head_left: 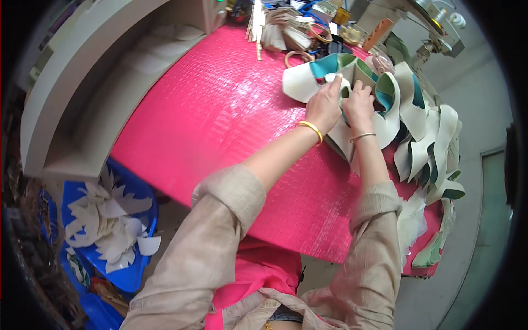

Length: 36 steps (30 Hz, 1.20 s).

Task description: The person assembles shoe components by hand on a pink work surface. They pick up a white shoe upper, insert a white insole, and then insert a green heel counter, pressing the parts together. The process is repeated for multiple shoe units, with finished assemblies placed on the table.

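You are resting two bare hands on a cluster of white pieces [411,110] lined in green and teal, which is lying at the far right of the one pink tabletop [220,110]. At least five are showing, overlapping and curling open, and more are trailing down the right edge.

Your left hand [323,107] is touching the left part of the cluster, its forefinger pointing away from you. Your right hand [360,104] is sitting just beside it, apart, its fingers bending over the pieces. The fingertips are partly hidden, so I cannot tell whether either hand is clamping anything.

You are wearing two bracelets, one yellow bracelet [312,130] on the left wrist and one thin bracelet [363,136] on the right.

Beyond your hands, two tan rings [300,53] are lying near a bundle of pale strips [289,25], and one orange-brown block [378,34] is leaning nearby. One sewing machine [448,45] is standing at the upper right. To your left, one blue bin [132,279] is holding many white scraps [115,225].
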### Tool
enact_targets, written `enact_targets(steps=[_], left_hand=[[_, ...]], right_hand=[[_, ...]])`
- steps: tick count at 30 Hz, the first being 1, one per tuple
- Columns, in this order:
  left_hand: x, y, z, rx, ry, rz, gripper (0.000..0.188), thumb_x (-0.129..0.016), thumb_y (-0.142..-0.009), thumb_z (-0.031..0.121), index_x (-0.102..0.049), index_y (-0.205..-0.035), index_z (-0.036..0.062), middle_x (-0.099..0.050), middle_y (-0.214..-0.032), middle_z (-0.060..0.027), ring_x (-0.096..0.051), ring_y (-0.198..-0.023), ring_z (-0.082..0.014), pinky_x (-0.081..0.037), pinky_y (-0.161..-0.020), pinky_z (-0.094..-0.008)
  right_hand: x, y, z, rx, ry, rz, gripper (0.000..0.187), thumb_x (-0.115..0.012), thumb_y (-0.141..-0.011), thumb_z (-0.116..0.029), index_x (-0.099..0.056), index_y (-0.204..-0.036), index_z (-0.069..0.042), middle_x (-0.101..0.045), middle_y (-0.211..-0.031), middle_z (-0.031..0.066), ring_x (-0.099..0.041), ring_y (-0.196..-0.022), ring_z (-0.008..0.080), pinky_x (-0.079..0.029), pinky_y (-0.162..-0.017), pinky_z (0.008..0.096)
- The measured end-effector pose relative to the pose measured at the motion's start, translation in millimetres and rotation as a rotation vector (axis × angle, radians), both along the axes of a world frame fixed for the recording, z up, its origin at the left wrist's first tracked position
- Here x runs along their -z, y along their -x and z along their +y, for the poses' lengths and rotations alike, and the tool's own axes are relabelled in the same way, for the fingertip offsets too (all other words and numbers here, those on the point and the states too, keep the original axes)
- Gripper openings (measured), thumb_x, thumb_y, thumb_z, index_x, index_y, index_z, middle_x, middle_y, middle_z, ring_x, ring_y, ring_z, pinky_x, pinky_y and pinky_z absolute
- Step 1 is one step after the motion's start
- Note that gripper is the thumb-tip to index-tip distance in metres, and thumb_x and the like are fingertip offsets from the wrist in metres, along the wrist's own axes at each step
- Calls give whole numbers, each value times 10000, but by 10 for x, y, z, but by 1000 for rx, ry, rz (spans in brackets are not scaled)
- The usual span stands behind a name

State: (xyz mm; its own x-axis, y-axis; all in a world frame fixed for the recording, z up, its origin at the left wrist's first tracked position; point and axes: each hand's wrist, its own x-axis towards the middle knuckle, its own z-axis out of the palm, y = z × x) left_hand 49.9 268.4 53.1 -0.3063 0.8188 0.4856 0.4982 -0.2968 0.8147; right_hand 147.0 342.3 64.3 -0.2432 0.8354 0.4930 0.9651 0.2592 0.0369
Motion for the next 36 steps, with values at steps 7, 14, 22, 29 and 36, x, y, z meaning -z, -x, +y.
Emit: enact_targets(steps=[7,14,22,29,36], left_hand=[[305,-121,507,294,536,89,640,-233,-869,598,-300,-1361,193,-178,-1464,-22,-66,-1359,-289,4,-975,-665],[461,-81,534,115,461,533,546,-324,-879,511,-383,-1316,189,-223,-1448,-6,-87,-1348,-301,-112,-965,-677],[25,-391,-100,694,-113,694,390,-580,-797,248,-488,-1176,230,-434,-1243,-22,-419,-1179,-261,-236,-998,-556],[92,-408,-198,155,-257,833,499,-637,-713,121,-484,-1175,229,-412,-1230,-113,-401,-1181,-274,-251,-1023,-482],[355,-19,-1096,1315,1301,-1139,577,-494,-870,462,-467,-1227,10,-570,-1109,-72,-517,-1049,-207,-373,-937,-325]], right_hand=[[-610,-674,-517,-236,14,646,234,-512,-764,-39,-627,-967,-21,-639,-744,138,-629,-694,159,-477,-650,290],[-896,-1542,-1395,-235,-186,1040,305,-399,-825,112,-523,-1100,73,-598,-1023,168,-601,-907,192,-505,-790,276],[-713,-1742,-1493,-76,-258,1250,283,-422,-854,82,-515,-1121,83,-572,-1097,153,-581,-950,190,-493,-814,276],[-1262,-2302,-2212,-167,-487,1123,260,-507,-778,-67,-545,-1008,47,-600,-963,144,-602,-839,233,-511,-714,298],[-760,-811,-2644,-1644,1125,179,212,-613,-667,-157,-583,-846,-47,-583,-871,75,-544,-895,274,-427,-750,385]])
